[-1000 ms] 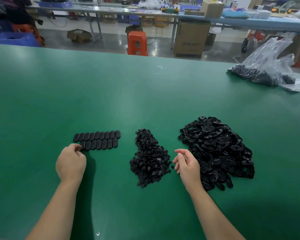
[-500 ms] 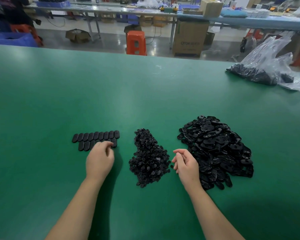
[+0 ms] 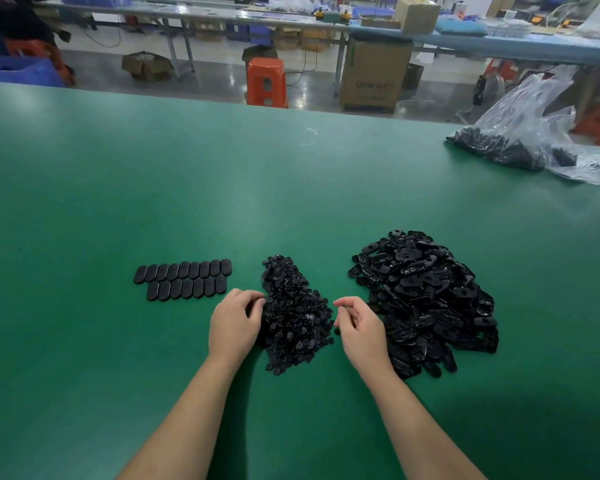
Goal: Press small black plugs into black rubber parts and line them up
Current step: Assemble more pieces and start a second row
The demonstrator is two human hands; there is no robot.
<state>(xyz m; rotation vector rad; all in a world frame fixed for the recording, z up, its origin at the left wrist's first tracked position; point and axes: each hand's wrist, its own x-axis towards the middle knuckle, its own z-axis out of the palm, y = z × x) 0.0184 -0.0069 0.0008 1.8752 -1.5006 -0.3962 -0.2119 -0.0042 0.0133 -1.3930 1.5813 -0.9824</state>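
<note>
Right now my left hand (image 3: 235,323) sits at the left edge of the pile of small black plugs (image 3: 293,317), fingers curled and touching it; I cannot tell if it holds one. My right hand (image 3: 359,327) hangs loose between that pile and the big heap of black rubber parts (image 3: 426,299), fingers bent, holding nothing I can see. Left of the plugs, two neat rows of finished parts (image 3: 184,279) lie on the green desk (image 3: 291,188). Far off to the right is a plastic bag (image 3: 530,133) with more black bits.
</note>
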